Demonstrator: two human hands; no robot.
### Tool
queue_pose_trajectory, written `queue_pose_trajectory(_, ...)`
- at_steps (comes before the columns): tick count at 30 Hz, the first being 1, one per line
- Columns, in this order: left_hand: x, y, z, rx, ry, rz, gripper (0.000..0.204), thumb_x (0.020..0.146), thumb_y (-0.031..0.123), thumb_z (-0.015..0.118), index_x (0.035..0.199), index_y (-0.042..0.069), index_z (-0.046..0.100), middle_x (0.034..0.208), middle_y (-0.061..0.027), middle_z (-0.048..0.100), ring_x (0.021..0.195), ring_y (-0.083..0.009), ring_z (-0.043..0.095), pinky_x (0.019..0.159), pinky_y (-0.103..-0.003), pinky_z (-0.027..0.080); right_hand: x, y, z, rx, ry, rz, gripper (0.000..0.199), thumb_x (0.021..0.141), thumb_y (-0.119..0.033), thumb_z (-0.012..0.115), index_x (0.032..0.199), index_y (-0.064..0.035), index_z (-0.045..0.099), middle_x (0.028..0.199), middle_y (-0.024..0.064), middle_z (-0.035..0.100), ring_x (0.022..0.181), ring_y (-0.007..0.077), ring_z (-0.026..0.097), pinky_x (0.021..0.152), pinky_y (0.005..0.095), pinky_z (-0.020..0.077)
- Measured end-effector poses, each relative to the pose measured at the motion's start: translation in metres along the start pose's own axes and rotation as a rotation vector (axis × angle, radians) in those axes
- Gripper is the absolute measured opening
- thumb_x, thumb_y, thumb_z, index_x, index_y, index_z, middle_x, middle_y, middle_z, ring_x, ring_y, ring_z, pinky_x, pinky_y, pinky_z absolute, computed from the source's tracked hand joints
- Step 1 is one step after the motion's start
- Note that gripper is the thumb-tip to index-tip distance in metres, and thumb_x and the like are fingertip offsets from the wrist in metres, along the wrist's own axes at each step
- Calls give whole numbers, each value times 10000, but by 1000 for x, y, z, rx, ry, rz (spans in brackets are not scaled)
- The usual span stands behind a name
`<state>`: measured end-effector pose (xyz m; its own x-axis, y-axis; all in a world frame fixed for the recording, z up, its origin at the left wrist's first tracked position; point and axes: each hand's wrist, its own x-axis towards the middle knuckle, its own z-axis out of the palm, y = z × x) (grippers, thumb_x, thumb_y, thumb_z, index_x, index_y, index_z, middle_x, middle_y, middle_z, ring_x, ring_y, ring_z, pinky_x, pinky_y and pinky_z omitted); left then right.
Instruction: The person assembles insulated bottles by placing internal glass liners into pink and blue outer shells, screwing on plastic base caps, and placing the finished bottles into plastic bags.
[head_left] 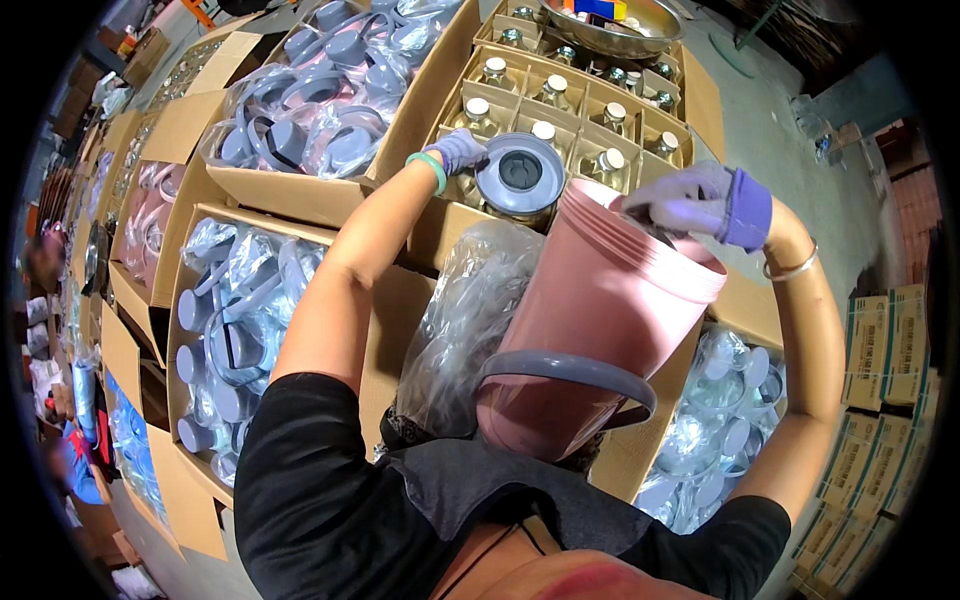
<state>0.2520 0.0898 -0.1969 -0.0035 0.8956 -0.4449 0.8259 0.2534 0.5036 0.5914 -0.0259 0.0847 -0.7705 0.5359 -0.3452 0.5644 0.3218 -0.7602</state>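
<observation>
Pink container (600, 315), one — tilted in front of the person's torso, mouth up and to the right; its inside mostly concealed, its base cut off from sight by the apron. Grey handle (570, 368), looped across its front.
Grey lid (520, 172), round, black centre; left hand (458, 152), gloved, closed on its near-left edge, fingertips partly hidden.
Right hand (695, 198), gloved, fingers bent into the container's mouth — tips out of sight, hold cannot be told.
Stacked cartons (880, 350), right: printed lettering, small and distorted by the lens.
</observation>
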Motion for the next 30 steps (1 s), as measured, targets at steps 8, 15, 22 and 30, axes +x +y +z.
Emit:
queue_pose_trajectory(8,-26,33,-3,276,-39,254,435,802,345,658,1137,69,671,1018,-213,687,942,-346,675,835,-406,527,32,14,3,-79,227,-95,341,937,-299,628,1141,-31,687,1071,96,719,953,153,656,869,306,519)
queue_pose_trajectory(15,-126,119,-87,14,313,1262,451,786,-85,610,1219,37,580,1009,-150,638,967,-291,665,792,-342,545,42,40,-7,-954,623,-438,282,922,-243,592,1143,-85,667,1161,117,654,1116,307,582,965,423,465)
queue_pose_trajectory(22,-206,186,-77,-1070,25,699,616,825,246,799,1268,-56,495,999,-88,652,831,-110,655,714,-241,558,29,26,-18,-980,999,-567,295,849,-250,657,1104,-112,709,1081,136,596,1024,319,565,951,419,448)
queue_pose_trajectory(30,-216,196,-73,-830,244,891,473,862,201,751,1216,-30,540,1053,-89,661,929,-130,644,830,-262,529,10,24,-11,-857,1079,-536,258,863,-260,639,1066,-133,737,1010,148,629,883,317,617,799,400,511)
